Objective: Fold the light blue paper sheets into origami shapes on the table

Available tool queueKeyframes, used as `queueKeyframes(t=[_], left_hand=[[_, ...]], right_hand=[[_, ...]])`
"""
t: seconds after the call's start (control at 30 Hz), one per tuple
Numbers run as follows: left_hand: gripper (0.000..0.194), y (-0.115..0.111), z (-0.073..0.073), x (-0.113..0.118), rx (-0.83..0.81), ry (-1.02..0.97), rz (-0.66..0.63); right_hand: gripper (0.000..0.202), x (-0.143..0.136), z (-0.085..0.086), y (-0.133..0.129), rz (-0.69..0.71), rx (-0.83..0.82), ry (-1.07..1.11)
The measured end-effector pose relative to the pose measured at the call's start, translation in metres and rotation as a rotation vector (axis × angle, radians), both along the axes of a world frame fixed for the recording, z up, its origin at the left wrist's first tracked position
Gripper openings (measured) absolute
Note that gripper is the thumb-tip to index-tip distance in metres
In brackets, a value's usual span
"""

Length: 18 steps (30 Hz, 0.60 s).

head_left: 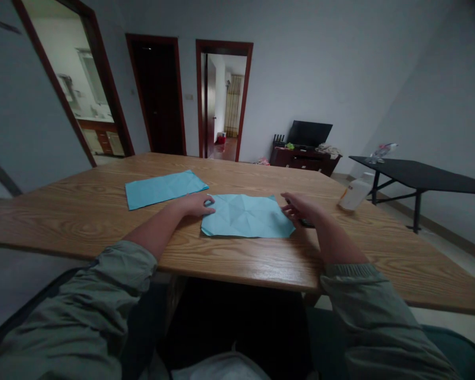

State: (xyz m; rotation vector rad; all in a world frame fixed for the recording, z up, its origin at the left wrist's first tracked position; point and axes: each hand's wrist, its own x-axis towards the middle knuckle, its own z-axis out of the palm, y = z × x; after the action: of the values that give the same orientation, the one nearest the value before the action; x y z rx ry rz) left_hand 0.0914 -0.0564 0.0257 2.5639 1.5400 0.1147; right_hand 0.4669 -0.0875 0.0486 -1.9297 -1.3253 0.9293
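A creased sheet of light blue paper [245, 215], folded in layers with slightly lifted corners, lies on the wooden table before me. At its left edge, my left hand [198, 205] grips the paper between thumb and fingers. My right hand [301, 206] is closed at the upper right edge, its curled fingertips on the paper. Beneath my right palm a small dark object [307, 224] partly shows; its kind is hidden. To the left, beyond my left hand, rests a flat folded stack of darker blue paper [164, 189].
The wooden table [237, 264] spreads wide on both sides. A white bottle [356, 191] stands at the right. Beyond it is a black folding table [431, 177] with a clear plastic item. A TV [309, 134] on a cabinet and several doorways are at the back.
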Motion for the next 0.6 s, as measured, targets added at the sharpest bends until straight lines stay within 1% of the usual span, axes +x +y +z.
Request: queueKeyframes(t=[0.07, 0.17, 0.33, 0.47, 0.53, 0.6], left_hand=[[0.060, 0.0001, 0.0000, -0.0002, -0.001, 0.001, 0.001], [0.058, 0.0001, -0.0006, -0.0004, 0.011, -0.002, -0.006], [0.059, -0.0023, 0.0006, 0.0008, 0.016, 0.002, -0.005], [0.059, -0.0040, 0.0026, 0.0022, 0.022, 0.008, -0.010], [0.059, -0.0032, 0.0019, 0.0023, 0.023, 0.007, -0.009], [0.059, -0.0019, 0.0005, 0.0020, 0.026, 0.003, -0.006]], right_hand=[[0.033, -0.0012, 0.0000, 0.0000, 0.006, -0.034, 0.032], [0.031, -0.0040, -0.0001, -0.0007, 0.008, -0.027, 0.044], [0.035, -0.0019, 0.0005, 0.0002, 0.001, -0.035, 0.185], [0.038, 0.0025, -0.0013, 0.0015, -0.041, 0.030, 0.149], [0.041, 0.0023, -0.0017, 0.0006, -0.050, 0.034, 0.148], [0.043, 0.0010, -0.0004, -0.0015, -0.044, 0.022, 0.192]])
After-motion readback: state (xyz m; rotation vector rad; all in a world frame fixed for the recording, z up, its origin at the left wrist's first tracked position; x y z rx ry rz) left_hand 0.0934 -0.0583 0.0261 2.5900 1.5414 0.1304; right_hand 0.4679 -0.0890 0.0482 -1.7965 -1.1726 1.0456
